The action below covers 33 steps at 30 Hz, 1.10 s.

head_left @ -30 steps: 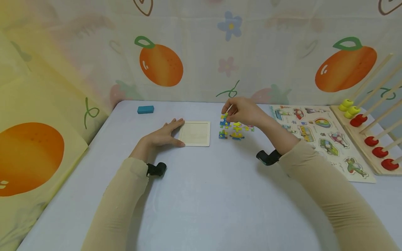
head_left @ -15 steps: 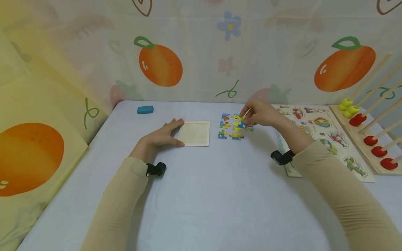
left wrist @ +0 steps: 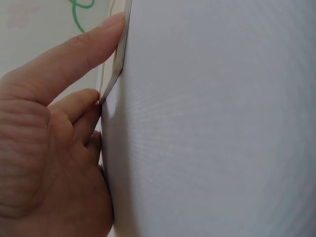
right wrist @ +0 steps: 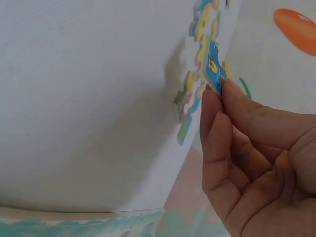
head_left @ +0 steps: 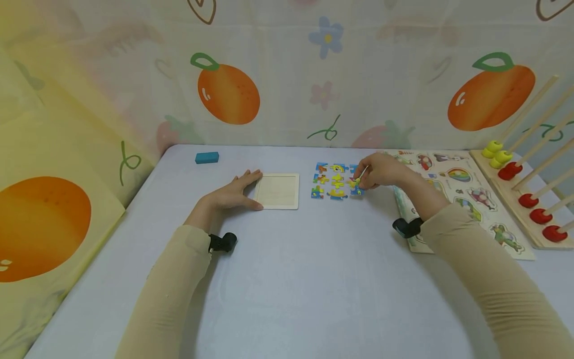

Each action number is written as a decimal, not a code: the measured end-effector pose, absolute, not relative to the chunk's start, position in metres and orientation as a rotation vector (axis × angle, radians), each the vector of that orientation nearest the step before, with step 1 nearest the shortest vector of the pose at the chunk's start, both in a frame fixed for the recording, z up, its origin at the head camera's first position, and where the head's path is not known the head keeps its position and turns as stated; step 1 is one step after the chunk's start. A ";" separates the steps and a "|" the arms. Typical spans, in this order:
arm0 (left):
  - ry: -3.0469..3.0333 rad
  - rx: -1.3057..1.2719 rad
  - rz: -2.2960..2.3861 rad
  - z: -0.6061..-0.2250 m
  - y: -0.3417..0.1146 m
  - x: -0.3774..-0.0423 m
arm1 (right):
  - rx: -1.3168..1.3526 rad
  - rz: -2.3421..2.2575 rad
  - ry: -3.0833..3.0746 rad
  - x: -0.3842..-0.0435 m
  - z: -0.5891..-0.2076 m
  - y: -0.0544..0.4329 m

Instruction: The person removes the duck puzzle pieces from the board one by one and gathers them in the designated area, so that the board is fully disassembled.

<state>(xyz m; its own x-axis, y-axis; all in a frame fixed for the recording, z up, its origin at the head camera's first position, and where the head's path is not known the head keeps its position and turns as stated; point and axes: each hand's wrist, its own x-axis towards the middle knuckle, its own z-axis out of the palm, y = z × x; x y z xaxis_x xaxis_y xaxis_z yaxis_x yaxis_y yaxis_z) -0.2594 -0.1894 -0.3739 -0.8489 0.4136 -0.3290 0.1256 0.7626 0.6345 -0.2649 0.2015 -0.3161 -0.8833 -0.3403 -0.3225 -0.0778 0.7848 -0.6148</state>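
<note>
A shallow square wooden puzzle tray [head_left: 277, 191] lies on the white table. My left hand [head_left: 229, 193] rests at its left side, fingers spread, thumb at the near corner. The left wrist view shows the thumb [left wrist: 94, 42] touching the tray's rim. Between thumb and fingers my right hand [head_left: 381, 170] pinches a blue jigsaw piece [right wrist: 213, 66] with a small yellow mark. It is held over the right side of several jigsaw pieces [head_left: 337, 182], laid out separately in rows right of the tray. The hand partly covers the right column.
A teal block [head_left: 207, 157] lies at the back left. On the right are a picture puzzle board [head_left: 466, 199], partly under my right forearm, and a wooden bead rack [head_left: 502, 194] with upright pegs. A fruit-print curtain [head_left: 287, 75] hangs behind the table.
My right hand has carried the blue piece from the left column of pieces to the right side, over the right column. The left hand stays at the tray.
</note>
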 end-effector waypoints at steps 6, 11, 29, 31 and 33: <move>2.495 0.414 0.864 -0.374 -0.190 -0.260 | -0.308 -0.835 2.521 -0.266 -0.324 0.203; 2.500 0.420 0.859 -0.374 -0.190 -0.260 | -0.295 -0.802 2.519 -0.268 -0.328 0.201; 2.493 0.418 0.863 -0.374 -0.186 -0.262 | -0.284 -0.726 2.605 -0.261 -0.331 0.200; 2.494 0.406 0.856 -0.373 -0.185 -0.261 | -0.275 -0.736 2.606 -0.260 -0.331 0.200; 2.495 0.398 0.851 -0.372 -0.185 -0.261 | -0.274 -0.761 2.606 -0.259 -0.330 0.200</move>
